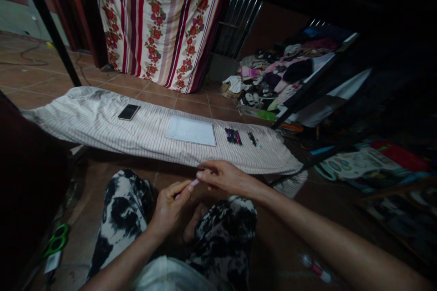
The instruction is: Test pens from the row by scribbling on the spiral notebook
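Above my knees, both hands are at a slim lilac pen. My left hand is closed around its lower part, which the fingers mostly hide. At the upper end, the fingers of my right hand pinch the pen. Just beyond lies an open spiral notebook on a striped cloth. To its right are a row of dark pens and a smaller group of pens. A phone rests on the cloth at the left.
Green-handled scissors are at the lower left. A small bottle lies on the floor at the lower right. Behind the cloth hangs a floral curtain, with a heap of clothes to its right. A dark post slants at the left.
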A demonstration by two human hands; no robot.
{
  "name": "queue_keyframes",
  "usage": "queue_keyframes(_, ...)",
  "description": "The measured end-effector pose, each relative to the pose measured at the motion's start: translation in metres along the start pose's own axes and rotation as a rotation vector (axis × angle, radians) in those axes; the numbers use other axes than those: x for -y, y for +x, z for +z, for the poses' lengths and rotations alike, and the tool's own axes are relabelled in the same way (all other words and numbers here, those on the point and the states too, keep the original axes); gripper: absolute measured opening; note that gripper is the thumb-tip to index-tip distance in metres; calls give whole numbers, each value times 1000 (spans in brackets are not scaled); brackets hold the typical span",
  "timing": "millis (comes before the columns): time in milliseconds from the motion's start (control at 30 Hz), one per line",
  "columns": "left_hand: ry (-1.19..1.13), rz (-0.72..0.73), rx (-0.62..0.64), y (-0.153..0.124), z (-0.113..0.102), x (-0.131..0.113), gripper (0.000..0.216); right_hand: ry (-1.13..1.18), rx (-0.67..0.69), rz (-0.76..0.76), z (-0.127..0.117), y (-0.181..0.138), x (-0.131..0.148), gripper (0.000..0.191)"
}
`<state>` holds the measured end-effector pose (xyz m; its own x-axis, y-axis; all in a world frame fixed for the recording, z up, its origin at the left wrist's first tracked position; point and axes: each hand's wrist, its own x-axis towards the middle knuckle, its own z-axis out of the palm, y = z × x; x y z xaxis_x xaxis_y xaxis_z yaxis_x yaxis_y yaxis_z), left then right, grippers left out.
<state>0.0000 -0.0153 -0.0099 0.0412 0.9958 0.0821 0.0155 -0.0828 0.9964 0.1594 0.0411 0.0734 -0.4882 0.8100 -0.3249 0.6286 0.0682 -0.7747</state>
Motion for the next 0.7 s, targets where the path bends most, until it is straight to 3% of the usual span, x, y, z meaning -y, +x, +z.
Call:
queue_keyframes(133, -128, -156, 15, 5, -5, -1, 33, 334, -86, -66, 0, -4, -4, 53)
queue_keyframes(300, -222, -196, 79, 5, -6, -4, 35, 550, -160, -107, 17, -5, -17, 47)
queue_keyframes(500, -250, -243, 82, 2, 0, -5, 36, 621, -195, -158, 32, 0, -24, 29)
queue_keyframes(700, -183, -104, 75, 2, -2, -5, 31, 610, -290, -144, 34, -1, -17, 20)
